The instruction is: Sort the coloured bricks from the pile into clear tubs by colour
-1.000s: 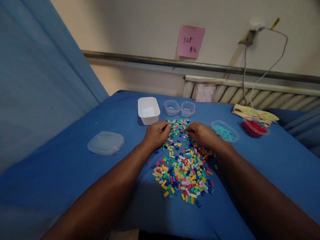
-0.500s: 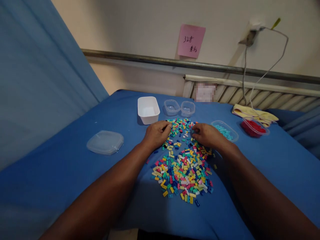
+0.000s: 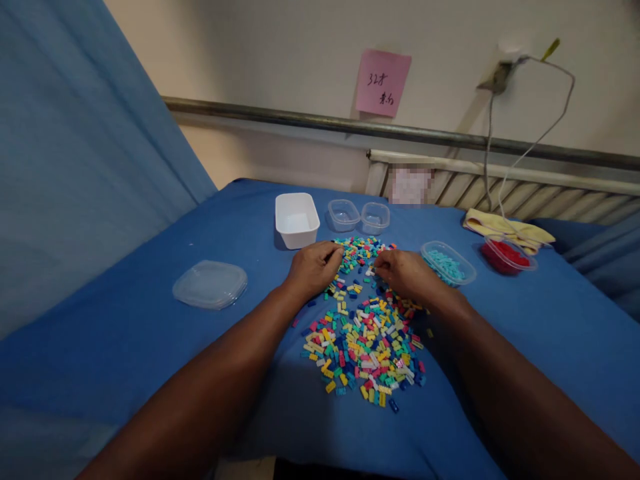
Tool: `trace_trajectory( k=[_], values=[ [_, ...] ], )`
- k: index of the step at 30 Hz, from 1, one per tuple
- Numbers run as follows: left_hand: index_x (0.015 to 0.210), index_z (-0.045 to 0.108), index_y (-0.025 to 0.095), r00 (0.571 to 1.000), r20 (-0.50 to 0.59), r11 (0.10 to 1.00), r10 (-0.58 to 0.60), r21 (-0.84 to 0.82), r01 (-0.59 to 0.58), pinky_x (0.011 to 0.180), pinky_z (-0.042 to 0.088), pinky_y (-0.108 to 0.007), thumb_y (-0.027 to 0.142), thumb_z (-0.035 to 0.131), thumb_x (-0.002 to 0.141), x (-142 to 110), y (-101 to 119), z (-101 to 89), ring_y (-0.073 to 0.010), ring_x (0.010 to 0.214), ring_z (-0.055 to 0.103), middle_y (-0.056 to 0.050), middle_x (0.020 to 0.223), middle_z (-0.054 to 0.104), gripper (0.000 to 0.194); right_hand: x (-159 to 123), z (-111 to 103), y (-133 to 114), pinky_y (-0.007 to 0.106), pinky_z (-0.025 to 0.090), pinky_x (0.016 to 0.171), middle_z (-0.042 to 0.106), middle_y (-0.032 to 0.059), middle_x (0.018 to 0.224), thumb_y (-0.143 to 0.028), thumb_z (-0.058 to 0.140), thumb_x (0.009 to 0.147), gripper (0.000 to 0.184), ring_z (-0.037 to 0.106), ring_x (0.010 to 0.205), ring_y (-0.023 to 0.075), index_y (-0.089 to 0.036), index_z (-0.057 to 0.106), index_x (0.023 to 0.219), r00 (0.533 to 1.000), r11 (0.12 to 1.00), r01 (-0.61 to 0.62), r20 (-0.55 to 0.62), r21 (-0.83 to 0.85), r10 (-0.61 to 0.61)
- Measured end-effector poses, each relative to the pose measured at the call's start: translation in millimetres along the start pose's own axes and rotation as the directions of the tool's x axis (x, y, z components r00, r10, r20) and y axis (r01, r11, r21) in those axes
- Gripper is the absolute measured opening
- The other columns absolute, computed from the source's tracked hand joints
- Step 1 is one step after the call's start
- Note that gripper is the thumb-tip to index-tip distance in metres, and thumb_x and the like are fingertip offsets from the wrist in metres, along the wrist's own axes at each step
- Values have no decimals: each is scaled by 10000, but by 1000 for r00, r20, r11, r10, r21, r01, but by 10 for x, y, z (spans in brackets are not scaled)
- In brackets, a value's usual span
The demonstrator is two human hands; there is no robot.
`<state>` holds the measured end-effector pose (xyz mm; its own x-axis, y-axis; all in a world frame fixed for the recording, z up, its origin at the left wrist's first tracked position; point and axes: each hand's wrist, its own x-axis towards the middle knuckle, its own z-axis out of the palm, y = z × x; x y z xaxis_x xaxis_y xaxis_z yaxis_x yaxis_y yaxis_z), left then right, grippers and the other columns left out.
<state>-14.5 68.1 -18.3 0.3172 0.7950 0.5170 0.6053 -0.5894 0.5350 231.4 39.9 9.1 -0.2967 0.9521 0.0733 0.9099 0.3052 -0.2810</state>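
Observation:
Many small toy building bricks [image 3: 370,340] in mixed colours lie loose on a blue sheet, in a larger near heap and a smaller far heap [image 3: 363,248]. At the left edge of the far heap rests my left hand [image 3: 315,268], its fingers curled together; anything inside them is hidden. My right hand [image 3: 403,272] is at the heap's right side, thumb and forefinger pinched low over the bricks. Whatever sits between those fingertips is too small to make out. Just right of that hand is a clear tub of light-blue bricks [image 3: 447,265].
Behind the heaps stand a white box [image 3: 297,223] and two clear tubs [image 3: 343,216] [image 3: 375,218]. Clear lids [image 3: 211,285] lie stacked at the left. On the right are a tub of red bricks [image 3: 507,257] and a yellow cloth [image 3: 510,230]. A radiator [image 3: 460,180] lines the wall.
My right hand has shifted a little left, over the gap between the heaps, and its fingertips have closed together. My left hand has stayed in place.

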Motion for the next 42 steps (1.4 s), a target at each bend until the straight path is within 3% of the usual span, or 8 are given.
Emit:
trace_trajectory(
  k=[6, 9, 14, 22, 25, 29, 34, 42],
  values=[
    [917, 774, 218, 999, 14, 999, 40, 2, -40, 788, 514, -290, 331, 540, 1022, -6, 23, -21, -188, 848, 710, -41, 902, 776, 281, -157, -371, 367, 271, 468, 670, 789, 42, 881, -290, 651, 899, 158, 693, 763, 186, -206, 761, 974, 986, 972, -91, -115, 215, 118],
    [911, 772, 218, 998, 32, 999, 47, -1, -47, 784, 524, -290, 330, 542, 1022, -3, 33, -21, -189, 842, 709, -40, 889, 773, 279, -248, -421, 442, 267, 469, 612, 759, 30, 807, -364, 658, 877, 187, 661, 696, 176, -203, 743, 921, 988, 913, -121, -42, 389, 148],
    [1107, 778, 226, 984, 75, 984, 161, -94, -153, 900, 558, -325, 318, 596, 1013, -54, 181, 2, -201, 987, 736, -61, 1065, 798, 225, -281, -230, 190, 247, 443, 592, 681, -13, 740, -451, 684, 876, 251, 584, 636, 134, -201, 694, 890, 995, 759, -57, 100, 649, -11],
    [1124, 765, 246, 972, 132, 973, 193, -157, -171, 853, 571, -302, 327, 641, 1019, -125, 421, 6, -163, 904, 747, -23, 1019, 807, 182, -204, -49, -95, 260, 465, 627, 680, -6, 778, -509, 736, 866, 340, 581, 672, 133, -184, 713, 965, 1000, 580, 8, 11, 815, -28],
    [1085, 761, 229, 984, 72, 981, 162, -122, -152, 860, 562, -295, 298, 645, 1011, -86, 311, 1, -160, 909, 731, -26, 1007, 790, 154, -206, -148, 38, 280, 501, 662, 737, 32, 845, -473, 717, 876, 307, 638, 712, 157, -183, 734, 977, 992, 663, 19, -98, 749, 82],
    [1112, 746, 214, 992, -4, 984, 123, -126, -123, 864, 559, -297, 213, 664, 967, -37, 142, 25, -160, 919, 705, -37, 1028, 752, 166, -289, -379, 446, 313, 515, 740, 790, 69, 908, -328, 674, 897, 223, 710, 802, 206, -187, 775, 1038, 908, 939, -144, -336, 312, 250],
    [1058, 759, 209, 992, -58, 982, 108, -147, -116, 865, 561, -289, 128, 661, 920, -11, 50, 74, -152, 907, 694, -29, 1002, 730, 188, -395, -487, 823, 344, 498, 753, 813, 108, 949, -254, 614, 932, 241, 741, 859, 266, -177, 802, 1061, 899, 927, -359, -309, -109, 312],
    [1165, 763, 227, 996, -54, 988, 69, -133, -75, 942, 572, -317, 145, 601, 956, -8, -19, 125, -174, 984, 728, -31, 1089, 776, 277, -208, -351, 374, 302, 488, 821, 816, 59, 1126, -282, 587, 998, 260, 741, 1011, 237, -235, 797, 1143, 954, 990, -142, -267, -7, 135]
  ],
)
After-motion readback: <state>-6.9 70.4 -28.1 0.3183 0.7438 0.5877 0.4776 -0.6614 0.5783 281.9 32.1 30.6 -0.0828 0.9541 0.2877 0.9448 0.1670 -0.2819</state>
